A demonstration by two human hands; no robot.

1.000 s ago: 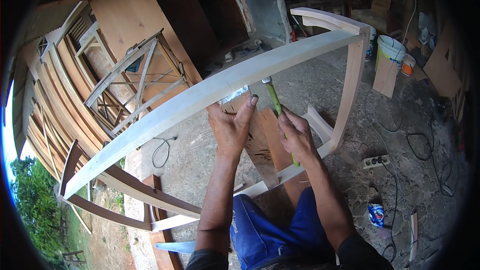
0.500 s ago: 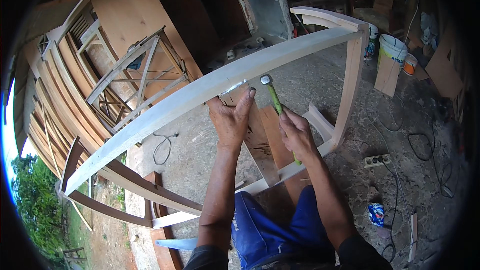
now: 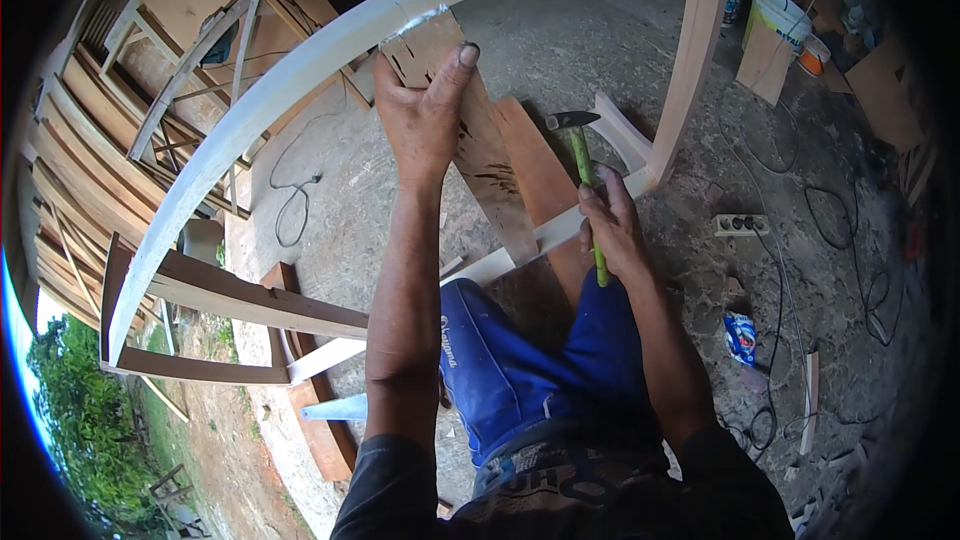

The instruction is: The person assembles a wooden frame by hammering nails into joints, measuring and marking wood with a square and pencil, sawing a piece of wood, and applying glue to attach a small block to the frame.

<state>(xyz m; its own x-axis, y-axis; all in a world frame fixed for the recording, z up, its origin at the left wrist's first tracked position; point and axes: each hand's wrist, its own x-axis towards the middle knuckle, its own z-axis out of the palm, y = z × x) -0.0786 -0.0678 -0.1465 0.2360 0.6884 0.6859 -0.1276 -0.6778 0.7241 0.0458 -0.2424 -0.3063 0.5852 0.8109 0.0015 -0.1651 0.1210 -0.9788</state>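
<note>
My left hand (image 3: 418, 130) grips the upper end of a flat wooden board (image 3: 495, 190), its thumb lying along the board's face. That end meets the long curved rail (image 3: 240, 115) of a pale wooden frame, with a shiny whitish strip along the joint. The board slants down to the frame's lower rail (image 3: 480, 266), close to my knees. My right hand (image 3: 612, 225) is closed round the green handle of a hammer (image 3: 578, 140). The hammer's head points up, apart from the frame and the board.
A reddish-brown board (image 3: 535, 155) lies behind the held one. On the right are a power strip (image 3: 741, 226) with cables, a blue-and-white packet (image 3: 740, 338) and a white bucket (image 3: 775, 20). A saw blade (image 3: 335, 408) rests at lower left; stacked planks (image 3: 90, 160) stand beyond.
The hammer has dropped away from the joint towards my right knee, its head turned sideways. My left hand remains at the board's upper end. The view has tilted, so the frame appears higher.
</note>
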